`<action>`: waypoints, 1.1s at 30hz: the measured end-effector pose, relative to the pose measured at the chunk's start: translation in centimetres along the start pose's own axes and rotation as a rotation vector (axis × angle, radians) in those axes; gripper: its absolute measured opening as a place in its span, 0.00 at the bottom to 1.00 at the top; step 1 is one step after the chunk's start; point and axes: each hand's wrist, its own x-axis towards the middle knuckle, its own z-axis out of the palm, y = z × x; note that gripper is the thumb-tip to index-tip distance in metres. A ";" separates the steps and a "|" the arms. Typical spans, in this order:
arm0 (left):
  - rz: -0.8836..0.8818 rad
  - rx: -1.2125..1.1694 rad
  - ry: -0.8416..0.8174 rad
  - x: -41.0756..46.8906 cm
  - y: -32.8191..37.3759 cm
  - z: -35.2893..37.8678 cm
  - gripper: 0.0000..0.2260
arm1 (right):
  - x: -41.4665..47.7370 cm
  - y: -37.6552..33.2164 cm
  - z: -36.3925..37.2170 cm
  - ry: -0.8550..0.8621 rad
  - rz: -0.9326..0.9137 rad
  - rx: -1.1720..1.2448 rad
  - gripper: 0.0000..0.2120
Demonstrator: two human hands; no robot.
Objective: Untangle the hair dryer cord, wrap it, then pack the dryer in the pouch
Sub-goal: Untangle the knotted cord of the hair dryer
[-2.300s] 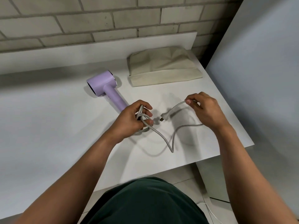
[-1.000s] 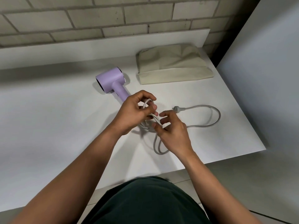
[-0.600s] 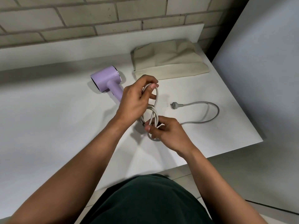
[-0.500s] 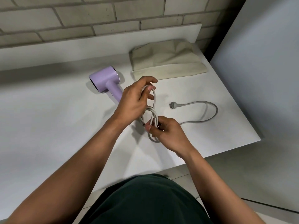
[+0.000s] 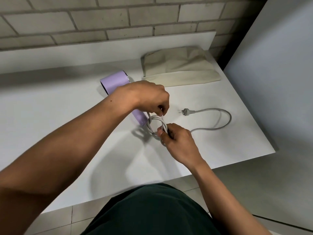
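Observation:
The lilac hair dryer (image 5: 115, 81) lies on the white table (image 5: 50, 116), its handle pointing toward me and partly hidden by my left hand. My left hand (image 5: 147, 97) pinches the top of a small coil of grey cord (image 5: 156, 123) at the handle's end. My right hand (image 5: 177, 141) grips the coil's lower right side. The free cord runs right in a loop (image 5: 227, 119) and ends in the plug (image 5: 185, 111), lying flat. The beige cloth pouch (image 5: 179, 67) lies behind, near the wall.
A brick wall (image 5: 118, 19) and a white upstand back the table. The table's right edge (image 5: 254, 106) meets a pale panel (image 5: 279, 65). My dark green clothing (image 5: 152, 211) is at the near edge, with tiled floor below.
My left hand has turned over and dropped onto the top of the coil near the handle. My right hand stays on the coil. The plug and free loop lie as before.

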 end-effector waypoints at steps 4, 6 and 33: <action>-0.151 -0.043 0.332 0.1 0.4 1.9 0.07 | 0.8 0.8 -0.6 0.032 0.032 -0.058 0.18; -0.272 -0.110 0.469 0.2 0.7 2.7 0.06 | 1.0 1.2 -0.9 0.021 0.011 -0.096 0.17; -0.231 -0.289 0.286 -0.2 -1.8 3.5 0.24 | 0.8 1.2 -2.7 -0.016 -0.076 -0.101 0.13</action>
